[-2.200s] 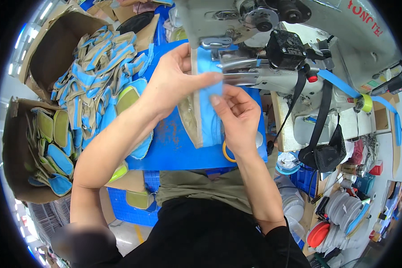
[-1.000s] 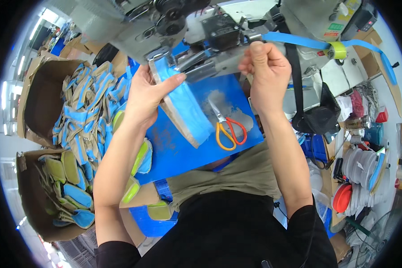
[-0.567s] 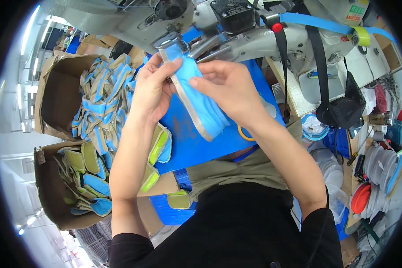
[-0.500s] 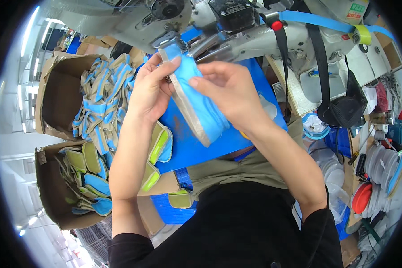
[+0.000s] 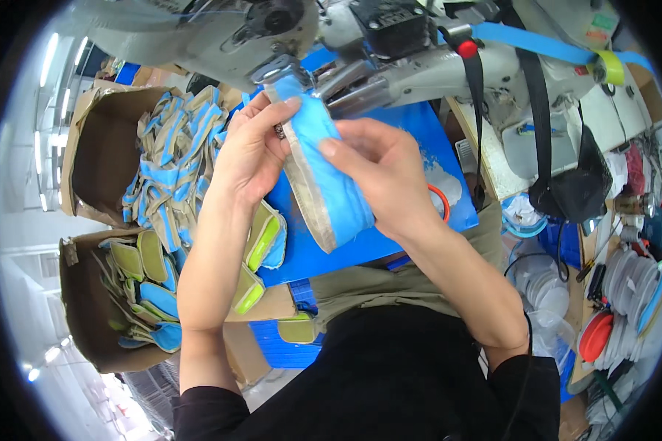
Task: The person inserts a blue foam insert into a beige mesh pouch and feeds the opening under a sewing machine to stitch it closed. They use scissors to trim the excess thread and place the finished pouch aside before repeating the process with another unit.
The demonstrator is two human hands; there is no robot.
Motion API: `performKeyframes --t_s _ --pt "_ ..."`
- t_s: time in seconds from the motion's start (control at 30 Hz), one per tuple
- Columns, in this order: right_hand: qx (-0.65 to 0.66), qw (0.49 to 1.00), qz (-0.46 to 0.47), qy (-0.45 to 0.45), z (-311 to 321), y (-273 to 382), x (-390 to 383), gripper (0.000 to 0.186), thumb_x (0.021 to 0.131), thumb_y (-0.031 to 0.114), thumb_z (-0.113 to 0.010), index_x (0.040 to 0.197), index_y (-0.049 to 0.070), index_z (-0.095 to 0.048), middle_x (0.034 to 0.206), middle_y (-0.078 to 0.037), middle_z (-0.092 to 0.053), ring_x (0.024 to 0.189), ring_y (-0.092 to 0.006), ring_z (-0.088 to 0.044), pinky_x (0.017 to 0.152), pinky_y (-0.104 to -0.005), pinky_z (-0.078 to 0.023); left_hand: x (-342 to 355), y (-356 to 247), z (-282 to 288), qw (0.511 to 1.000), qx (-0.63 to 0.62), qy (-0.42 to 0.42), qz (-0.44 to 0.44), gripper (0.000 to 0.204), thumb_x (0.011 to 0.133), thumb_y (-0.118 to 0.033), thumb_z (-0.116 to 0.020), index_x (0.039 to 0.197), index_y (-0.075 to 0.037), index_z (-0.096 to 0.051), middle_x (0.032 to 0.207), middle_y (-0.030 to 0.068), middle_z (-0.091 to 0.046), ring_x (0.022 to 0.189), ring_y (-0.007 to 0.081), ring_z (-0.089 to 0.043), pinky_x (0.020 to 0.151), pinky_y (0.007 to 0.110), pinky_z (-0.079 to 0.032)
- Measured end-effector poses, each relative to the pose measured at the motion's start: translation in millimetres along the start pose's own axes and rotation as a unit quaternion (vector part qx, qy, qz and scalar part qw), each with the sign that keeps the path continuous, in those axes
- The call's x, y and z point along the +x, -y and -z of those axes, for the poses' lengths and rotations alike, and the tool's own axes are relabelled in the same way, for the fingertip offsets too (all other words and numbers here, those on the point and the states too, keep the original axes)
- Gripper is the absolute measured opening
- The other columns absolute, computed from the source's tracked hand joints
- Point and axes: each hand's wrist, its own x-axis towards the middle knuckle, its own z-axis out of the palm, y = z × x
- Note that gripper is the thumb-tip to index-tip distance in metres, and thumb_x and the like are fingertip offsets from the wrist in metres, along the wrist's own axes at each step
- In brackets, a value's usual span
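Both hands grip a blue fabric piece with a beige border (image 5: 346, 202) beneath the head of a sewing machine (image 5: 287, 70). My left hand (image 5: 251, 154) pinches its upper left edge, thumb on top and fingers underneath. On the right side, my right hand (image 5: 382, 169) holds the cloth with the thumb across its blue face; some of those fingers are hidden behind it. The upper end of the piece reaches the machine's presser area, and whether it lies under the foot I cannot tell. Its lower end hangs free over the blue work surface (image 5: 294, 261).
At the left, one cardboard box (image 5: 88, 158) stands beside a heap of blue-and-beige strips (image 5: 173, 169); another box (image 5: 81, 309) holds green and blue padded pieces. Blue tape (image 5: 529, 42) and black straps (image 5: 541, 110) hang at the right. Red-handled scissors (image 5: 440, 202) lie beyond my right wrist.
The fabric's lower end has swung slightly down and left, and hangs a little straighter. My right hand has shifted slightly right and down. The red handle now shows beside it.
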Motion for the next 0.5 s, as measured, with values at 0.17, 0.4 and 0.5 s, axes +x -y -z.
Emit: performKeyframes --t_s 0.17,0.4,0.5 --pt "0.033 0.999 -0.039 0.004 0 1 -2 0.024 0.095 0.007 -0.075 0.115 -0.005 -0.07 0.098 -0.009 -0.076 0.084 -0.011 -0.071 0.074 -0.0255 -0.057 -2 -6 -8 1.0 0.001 -0.016 0.017 0.018 0.095 -0.004 -0.07 0.112 -0.003 -0.064 0.099 0.0068 -0.074 0.087 0.0151 -0.073 0.08 0.03 -0.062" --pt "0.078 0.995 -0.053 0.01 -2 0 10 0.027 0.096 0.008 -0.075 0.119 -0.005 -0.069 0.101 -0.01 -0.076 0.087 -0.0113 -0.072 0.076 -0.0259 -0.058 19 -11 -2 0.999 -0.001 -0.031 -0.017 0.025 0.098 -0.005 -0.064 0.121 0.003 -0.064 0.114 0.0122 -0.071 0.099 0.0213 -0.072 0.087 0.037 -0.063" --pt "0.066 0.996 -0.052 0.01 -3 3 11 0.027 0.096 0.008 -0.075 0.119 -0.005 -0.069 0.102 -0.011 -0.077 0.088 -0.0114 -0.072 0.076 -0.0255 -0.058 29 -9 -1 0.998 -0.039 -0.029 -0.027 0.025 0.101 -0.007 -0.061 0.123 0.004 -0.063 0.118 0.0132 -0.07 0.103 0.0215 -0.071 0.087 0.038 -0.063"
